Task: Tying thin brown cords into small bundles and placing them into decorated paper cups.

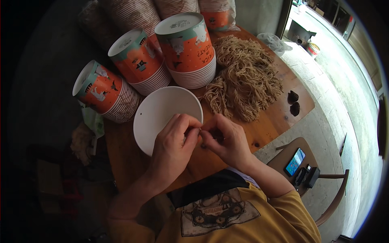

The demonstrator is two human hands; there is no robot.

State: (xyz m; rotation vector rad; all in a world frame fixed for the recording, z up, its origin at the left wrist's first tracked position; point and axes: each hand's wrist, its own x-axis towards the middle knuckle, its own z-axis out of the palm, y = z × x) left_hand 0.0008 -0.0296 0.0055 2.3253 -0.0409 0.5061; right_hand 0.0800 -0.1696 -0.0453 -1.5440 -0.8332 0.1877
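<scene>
A white paper bucket (168,101) stands on the wooden table with its mouth toward me. A small dark hole shows in its inner wall on the left. My left hand (172,139) reaches across the near right part of the rim, thumb and forefinger pinched together. Just to its right, my right hand (227,139) is closed in a similar pinch. Their fingertips meet at the bucket's right rim. Whatever lies between them is too small and hidden to make out. Beyond the right hand lies a heap of tan twine cords (247,77).
Upside-down stacks of orange and green printed buckets (184,48) stand at the back, with bagged stacks (133,16) behind. Two small dark objects (293,103) lie near the table's right edge. A phone (295,162) and a black case (312,177) rest on a chair (279,162) at right.
</scene>
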